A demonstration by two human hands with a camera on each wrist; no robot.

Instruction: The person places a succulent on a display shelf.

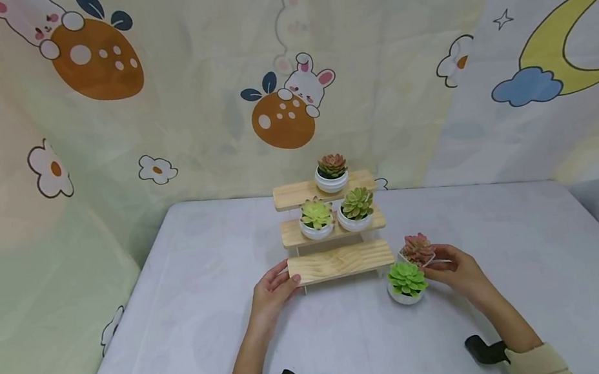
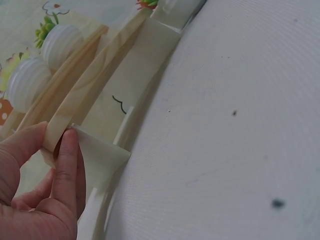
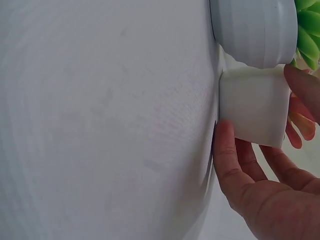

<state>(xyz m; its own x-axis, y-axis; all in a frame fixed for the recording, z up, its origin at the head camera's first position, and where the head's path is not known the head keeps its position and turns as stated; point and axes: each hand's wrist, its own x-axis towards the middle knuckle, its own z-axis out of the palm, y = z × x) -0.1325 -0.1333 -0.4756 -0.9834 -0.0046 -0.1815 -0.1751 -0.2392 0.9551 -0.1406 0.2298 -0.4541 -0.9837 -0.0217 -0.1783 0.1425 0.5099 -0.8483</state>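
Observation:
A three-tier wooden plant stand (image 1: 341, 263) stands at the table's back middle. My left hand (image 1: 272, 293) pinches the left end of its lowest board between thumb and fingers; in the left wrist view that board (image 2: 67, 107) shows beside a pale support. My right hand (image 1: 459, 276) grips a pink succulent (image 1: 418, 249) in a square white pot (image 3: 255, 105), to the right of the stand. The pot appears to rest on the table. Just in front of it is a bright green succulent (image 1: 407, 278) in a round white pot (image 3: 255, 30).
The middle board carries two green succulents, one left (image 1: 316, 213) and one right (image 1: 358, 204). A reddish succulent (image 1: 331, 172) sits on the top board. White cloth covers the table (image 1: 182, 336), with a printed curtain (image 1: 191, 99) behind it.

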